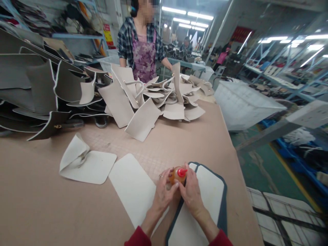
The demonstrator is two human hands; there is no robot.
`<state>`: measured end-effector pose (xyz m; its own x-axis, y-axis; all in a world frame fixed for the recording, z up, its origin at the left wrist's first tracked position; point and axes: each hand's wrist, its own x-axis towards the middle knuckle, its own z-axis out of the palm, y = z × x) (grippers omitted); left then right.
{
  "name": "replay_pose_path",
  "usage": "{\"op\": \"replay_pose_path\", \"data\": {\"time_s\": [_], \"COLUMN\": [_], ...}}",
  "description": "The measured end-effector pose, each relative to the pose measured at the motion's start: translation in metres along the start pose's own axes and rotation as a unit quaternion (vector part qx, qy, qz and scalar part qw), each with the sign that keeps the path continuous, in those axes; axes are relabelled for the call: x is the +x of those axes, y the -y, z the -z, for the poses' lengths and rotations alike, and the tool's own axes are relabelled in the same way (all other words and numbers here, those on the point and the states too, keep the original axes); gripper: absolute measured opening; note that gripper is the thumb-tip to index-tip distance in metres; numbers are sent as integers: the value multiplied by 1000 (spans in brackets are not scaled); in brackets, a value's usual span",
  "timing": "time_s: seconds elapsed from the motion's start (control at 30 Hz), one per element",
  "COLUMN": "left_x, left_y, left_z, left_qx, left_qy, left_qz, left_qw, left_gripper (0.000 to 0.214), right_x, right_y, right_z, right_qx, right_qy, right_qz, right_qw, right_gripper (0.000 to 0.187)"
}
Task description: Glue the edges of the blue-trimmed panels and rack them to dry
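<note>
Between my two hands is a small squeeze bottle (176, 175) of amber liquid with a red nozzle cap pointing to the right. My left hand (164, 188) wraps its left side, and my right hand (191, 188) closes on it from the right. Under my right forearm lies a white panel (211, 184) on a larger dark blue-grey piece (223, 212). To the left of it a plain white panel (133, 181) lies flat, partly beneath my left forearm. Farther left rests a folded white piece (87, 164) with a bunched flap.
Grey-brown bag parts (38, 85) are heaped at the left, with beige bag parts (143, 116) piled across the far table. A co-worker in a purple apron (145, 54) stands behind them. Right of the table edge are a white bin (246, 102) and a metal beam (271, 135).
</note>
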<state>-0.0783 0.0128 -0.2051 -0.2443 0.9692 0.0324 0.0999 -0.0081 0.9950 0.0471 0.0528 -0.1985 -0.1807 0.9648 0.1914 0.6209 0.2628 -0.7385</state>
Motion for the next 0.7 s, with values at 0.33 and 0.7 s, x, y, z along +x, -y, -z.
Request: {"op": "replay_pose_path", "data": {"time_s": [0.33, 0.7], "left_x": [-14, -25], "left_y": [-25, -32], "left_z": [-17, -11], "left_qx": [117, 37], "left_qy": [-4, 10], "left_qz": [-38, -7], "left_qw": [992, 999], "left_gripper": [44, 51], "right_x": [22, 1], "right_y": [-6, -16], "right_z": [15, 20], "right_qx": [51, 182], "right_qy": [77, 130], "right_qz": [34, -179], "right_qw": [995, 958], "right_gripper": [63, 97]}}
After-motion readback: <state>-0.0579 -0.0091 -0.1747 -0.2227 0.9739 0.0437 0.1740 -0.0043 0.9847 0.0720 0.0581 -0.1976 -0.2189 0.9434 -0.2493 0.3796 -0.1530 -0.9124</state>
